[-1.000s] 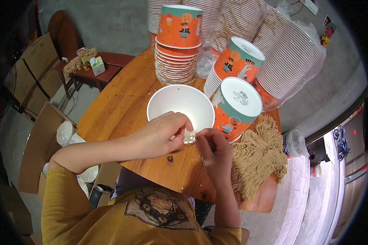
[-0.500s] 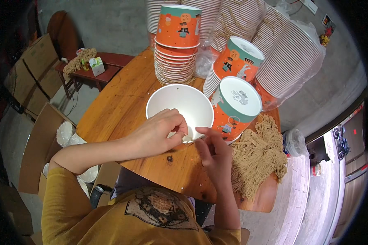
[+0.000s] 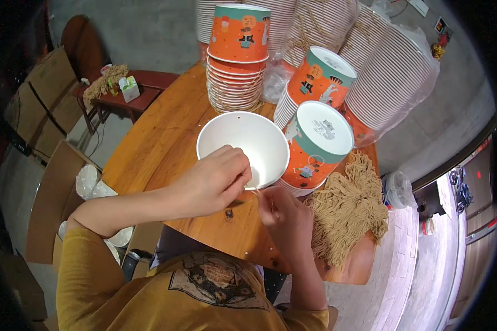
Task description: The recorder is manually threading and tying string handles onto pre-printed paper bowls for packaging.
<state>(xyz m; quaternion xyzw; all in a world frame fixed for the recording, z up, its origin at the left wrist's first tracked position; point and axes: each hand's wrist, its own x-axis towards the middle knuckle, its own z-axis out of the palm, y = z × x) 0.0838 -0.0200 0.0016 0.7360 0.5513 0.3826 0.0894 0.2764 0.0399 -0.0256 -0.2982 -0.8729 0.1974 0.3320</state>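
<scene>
A white paper bucket (image 3: 218, 132) stands mouth-up on the table in front of me, with a small hole near its far rim. My left hand (image 3: 218, 179) reaches over the near rim, fingers curled together inside; whatever they hold is hidden. Just outside that rim, my right hand (image 3: 286, 215) pinches a thin light cord (image 3: 255, 190) between thumb and forefinger. To the right lies a bundle of tan cords (image 3: 350, 212). Beside the white bucket, an orange and green paper bucket (image 3: 320, 143) sits upside down on a stack.
More stacked paper buckets (image 3: 238, 36) crowd the far side of the wooden table (image 3: 149, 143), some in plastic wrap (image 3: 392, 77). A cardboard box (image 3: 55, 204) holding white buckets stands at my left. Farther off is a red bench (image 3: 154, 83) with a tissue box.
My right hand has drawn in from beside the rim, lower and closer to me, its fingers now closed on the cord. My left hand's fingers have curled further inside the rim.
</scene>
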